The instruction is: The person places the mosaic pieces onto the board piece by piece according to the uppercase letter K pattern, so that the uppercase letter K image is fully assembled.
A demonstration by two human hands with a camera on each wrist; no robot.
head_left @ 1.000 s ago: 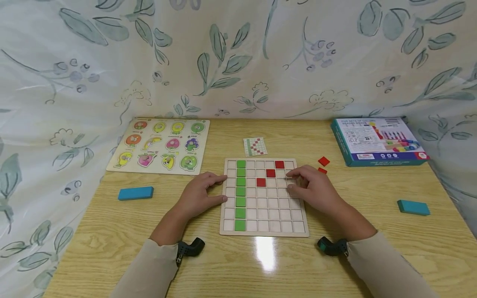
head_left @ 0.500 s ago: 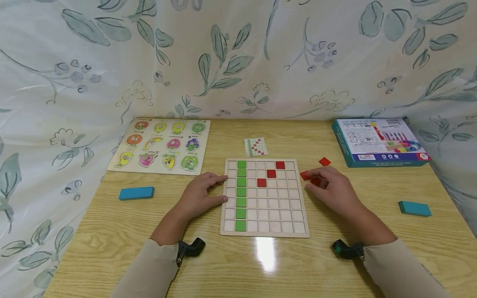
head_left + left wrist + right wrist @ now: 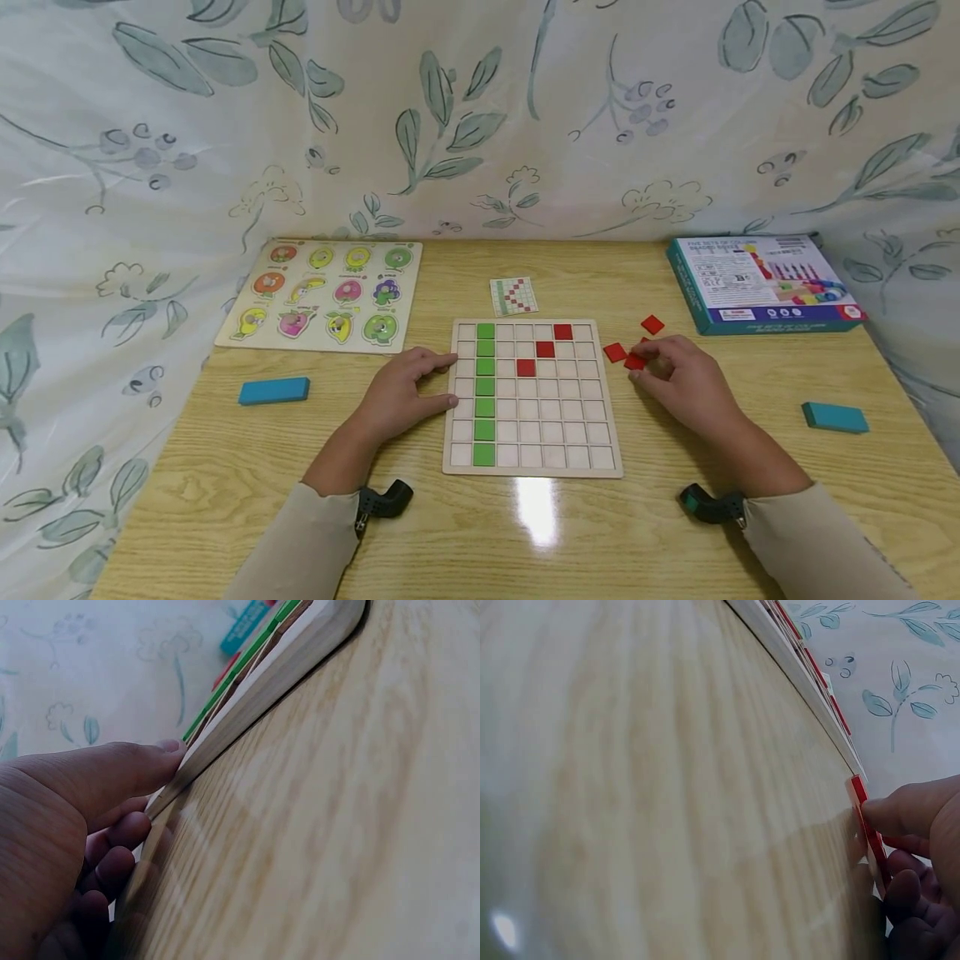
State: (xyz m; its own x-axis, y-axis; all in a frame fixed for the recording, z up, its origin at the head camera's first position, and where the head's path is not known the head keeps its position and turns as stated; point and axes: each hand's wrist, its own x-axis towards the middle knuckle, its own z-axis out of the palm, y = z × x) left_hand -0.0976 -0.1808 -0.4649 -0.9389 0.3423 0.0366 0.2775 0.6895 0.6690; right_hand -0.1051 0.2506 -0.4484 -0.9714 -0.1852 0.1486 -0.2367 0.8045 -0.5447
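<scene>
In the head view, my left hand (image 3: 408, 396) rests at the left edge of a white grid board (image 3: 551, 408), index finger and thumb touching its rim. The left wrist view shows the thumb (image 3: 161, 759) against the board's edge. On the board is a full column of green tiles (image 3: 484, 407) and a diagonal of red tiles (image 3: 545, 349). My right hand (image 3: 686, 379) is right of the board, thumb and index finger at a red tile (image 3: 635, 362) on the table, partly covering another. In the right wrist view, the thumb (image 3: 889, 810) touches a flat-lying red tile (image 3: 877, 851).
Loose red tiles lie nearby, one beside the board (image 3: 615, 352) and one farther back (image 3: 652, 324). Behind the board is a small pattern card (image 3: 513, 296). A fruit puzzle (image 3: 318, 296) sits back left, a boxed toy (image 3: 765, 285) back right. Blue blocks (image 3: 273, 391) flank both sides.
My right hand has moved from over the board's right edge rightward to the loose red tiles. One red tile now lies apart, nearer the board. The left hand has stayed put.
</scene>
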